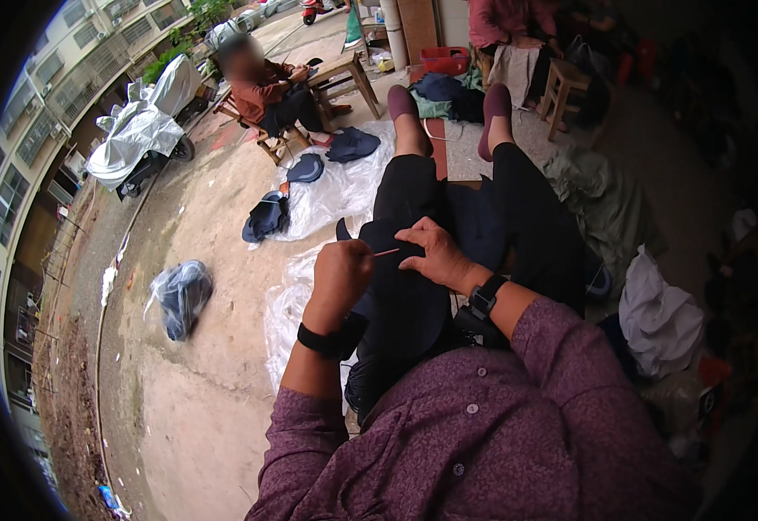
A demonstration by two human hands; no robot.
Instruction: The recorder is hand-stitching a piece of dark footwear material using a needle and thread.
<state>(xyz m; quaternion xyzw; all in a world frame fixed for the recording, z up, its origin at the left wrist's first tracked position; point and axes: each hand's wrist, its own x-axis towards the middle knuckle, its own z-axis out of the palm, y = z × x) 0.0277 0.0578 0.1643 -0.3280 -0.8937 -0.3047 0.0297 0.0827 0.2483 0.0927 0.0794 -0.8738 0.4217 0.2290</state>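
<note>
Dark navy cloth [405,300] lies across my lap, below both hands. My left hand [344,271] is closed in a fist, with a thin pinkish stick-like thing [386,253] poking out toward the right. Its exact kind is too small to tell. Facing it, my right hand [440,254] rests on the cloth, thumb and forefinger stretched out and apart around the tip's level; the other fingers are partly hidden. Between my knees more navy cloth [476,224] shows. Both wrists wear dark bands.
Clear plastic sheeting [341,204] on the ground at left bears several navy cloth pieces [353,144]. A bagged dark bundle [182,298] lies farther left. Another person [261,95] sits by a wooden table [344,74]. A white sack [659,317] stands at right, near a wooden stool [563,84].
</note>
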